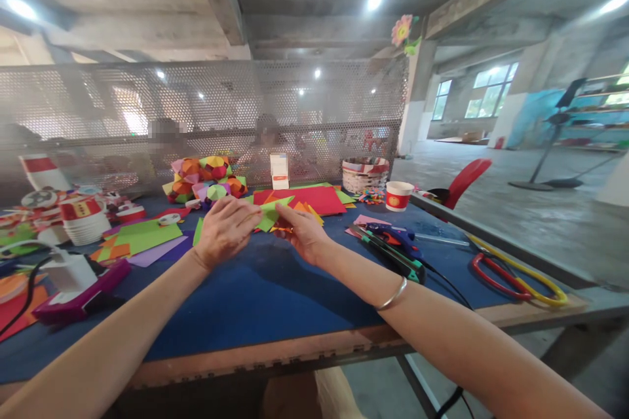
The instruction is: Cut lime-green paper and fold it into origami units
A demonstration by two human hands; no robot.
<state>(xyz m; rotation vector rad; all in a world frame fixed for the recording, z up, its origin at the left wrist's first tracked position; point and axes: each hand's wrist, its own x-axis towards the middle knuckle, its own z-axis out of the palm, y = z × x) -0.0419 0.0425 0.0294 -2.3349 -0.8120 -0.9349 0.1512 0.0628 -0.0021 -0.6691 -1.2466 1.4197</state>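
Note:
A piece of light green folded paper [269, 215] is held up above the blue table between both hands. My left hand [228, 229] grips its left end, fingers closed and pointing right. The right-hand end is pinched between the thumb and fingers of my right hand [302, 232]. Just behind the hands lie a stack of red paper [324, 201] and some orange and yellow folded pieces [307, 209]. Several multicoloured folded-paper balls [211, 177] are piled beyond my left hand.
Left are green paper sheets [147, 236], stacked paper cups [83, 219] and a purple power strip [86, 294]. Right are a glue gun [396, 236], a green-black cutter [390, 252], scissors [521, 278], a paper cup [399, 196] and a woven basket [364, 177]. A perforated screen [304, 98] stands behind.

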